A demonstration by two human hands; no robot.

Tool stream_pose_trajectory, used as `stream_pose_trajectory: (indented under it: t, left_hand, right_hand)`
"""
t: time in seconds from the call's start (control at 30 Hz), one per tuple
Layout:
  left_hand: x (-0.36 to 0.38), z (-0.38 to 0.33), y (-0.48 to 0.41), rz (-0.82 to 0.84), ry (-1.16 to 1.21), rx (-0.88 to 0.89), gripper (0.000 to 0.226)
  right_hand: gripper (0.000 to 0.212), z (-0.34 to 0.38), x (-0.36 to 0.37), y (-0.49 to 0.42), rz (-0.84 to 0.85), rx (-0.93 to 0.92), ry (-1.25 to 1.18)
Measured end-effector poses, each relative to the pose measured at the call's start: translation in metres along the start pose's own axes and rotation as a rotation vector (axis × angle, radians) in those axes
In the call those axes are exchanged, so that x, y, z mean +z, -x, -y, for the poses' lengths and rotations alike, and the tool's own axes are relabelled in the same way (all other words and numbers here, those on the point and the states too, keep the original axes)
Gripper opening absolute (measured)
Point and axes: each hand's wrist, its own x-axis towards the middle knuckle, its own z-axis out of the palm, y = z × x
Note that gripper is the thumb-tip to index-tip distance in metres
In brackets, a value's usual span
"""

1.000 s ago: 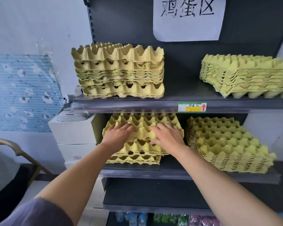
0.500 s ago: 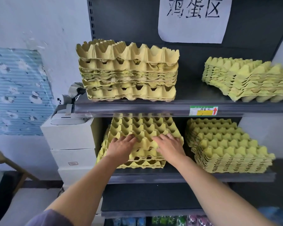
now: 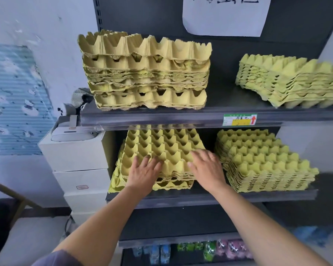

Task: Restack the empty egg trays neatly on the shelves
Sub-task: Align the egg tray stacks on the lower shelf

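Note:
Yellow pulp egg trays sit in stacks on a dark shelf unit. On the lower shelf (image 3: 210, 198), the left stack (image 3: 161, 146) has its top tray skewed against the trays under it. My left hand (image 3: 144, 173) and my right hand (image 3: 206, 167) both press flat on that top tray's near edge, fingers spread. A second, slanted stack (image 3: 261, 160) lies to the right on the same shelf. The upper shelf (image 3: 181, 117) carries a tall uneven stack (image 3: 146, 73) at left and a tilted stack (image 3: 296, 81) at right.
White boxes (image 3: 75, 154) with a small device on top stand left of the shelf unit. A paper sign (image 3: 225, 14) hangs on the back panel. Small coloured packets (image 3: 210, 250) fill the bottom shelf. A price tag (image 3: 239, 120) marks the upper shelf edge.
The view has come closer to the shelves. Both hands stay on the lower left stack and have slid toward its near edge; the top tray now sits more turned against the trays below.

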Motion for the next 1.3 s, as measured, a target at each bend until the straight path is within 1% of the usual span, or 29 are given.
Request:
stream_pose_trajectory:
  t: [0.07,0.1,0.2,0.23,0.3,0.33,0.37,0.43,0.47,0.5,0.63,0.7,0.77,0.87,0.93,1.0,1.03,1.17,1.27,1.3]
  left_hand:
    - [0.001,0.0,-0.001,0.004,-0.016,0.015,0.075]
    - [0.001,0.001,-0.002,0.006,-0.019,0.024,0.073]
    - [0.0,0.004,-0.001,0.002,-0.027,0.053,0.069]
    - [0.0,0.004,-0.001,-0.002,-0.029,0.056,0.067]
    - [0.0,0.003,-0.001,-0.01,-0.03,0.059,0.065]
    - [-0.001,0.003,-0.002,-0.014,-0.024,0.057,0.064]
    - [-0.001,0.003,-0.002,-0.018,-0.017,0.056,0.063]
    - [-0.002,0.007,-0.003,-0.043,-0.013,0.055,0.061]
    - [-0.003,0.009,-0.003,-0.06,-0.017,0.058,0.059]
    - [-0.004,0.013,-0.002,-0.075,-0.018,0.06,0.058]
    - [-0.009,0.029,-0.001,-0.123,-0.02,0.035,0.057]
    - [-0.01,0.036,0.0,-0.149,-0.012,0.007,0.055]
    - [-0.008,0.042,0.0,-0.16,0.004,-0.017,0.055]
    - [0.002,0.045,0.002,-0.13,0.035,-0.024,0.057]
    - [0.012,0.041,0.006,-0.112,0.043,-0.018,0.058]
    - [0.018,0.037,0.008,-0.12,0.045,-0.01,0.056]
    - [0.02,0.037,0.008,-0.126,0.05,-0.008,0.056]
    - [0.022,0.04,0.009,-0.14,0.042,-0.004,0.061]
    - [0.026,0.042,0.011,-0.142,0.047,-0.015,0.072]
    - [0.027,0.043,0.012,-0.151,0.057,-0.017,0.075]
  right_hand:
    - [0.052,-0.009,0.001,0.002,-0.021,0.252,-0.199]
    - [0.054,-0.012,0.0,0.002,0.025,0.39,-0.369]
    - [0.06,-0.022,0.005,-0.003,0.208,0.737,-1.028]
    - [0.064,-0.023,0.006,-0.005,0.238,0.793,-1.175]
    - [0.069,-0.025,0.01,-0.01,0.227,0.816,-1.274]
    - [0.065,-0.025,0.013,-0.015,0.211,0.822,-1.282]
    - [0.055,-0.025,0.016,-0.02,0.201,0.845,-1.276]
    - [0.026,-0.023,0.017,-0.027,0.181,0.887,-1.257]
    - [0.015,-0.023,0.017,-0.03,0.166,0.897,-1.248]
    - [0.01,-0.022,0.016,-0.031,0.142,0.896,-1.25]
    - [0.015,-0.009,0.01,-0.034,0.055,0.823,-1.321]
    - [0.014,0.0,0.006,-0.037,0.04,0.773,-1.337]
    - [0.014,0.006,0.005,-0.043,0.036,0.725,-1.325]
    - [0.019,0.01,0.009,-0.047,0.062,0.71,-1.268]
    - [0.015,0.01,0.014,-0.043,0.067,0.698,-1.223]
    - [0.017,0.009,0.02,-0.038,0.055,0.695,-1.201]
    - [0.021,0.009,0.022,-0.037,0.058,0.694,-1.196]
    - [0.049,0.01,0.027,-0.036,0.112,0.736,-1.193]
    - [0.053,0.016,0.026,-0.034,0.05,0.737,-1.139]
    - [0.053,0.018,0.027,-0.032,0.009,0.729,-1.073]
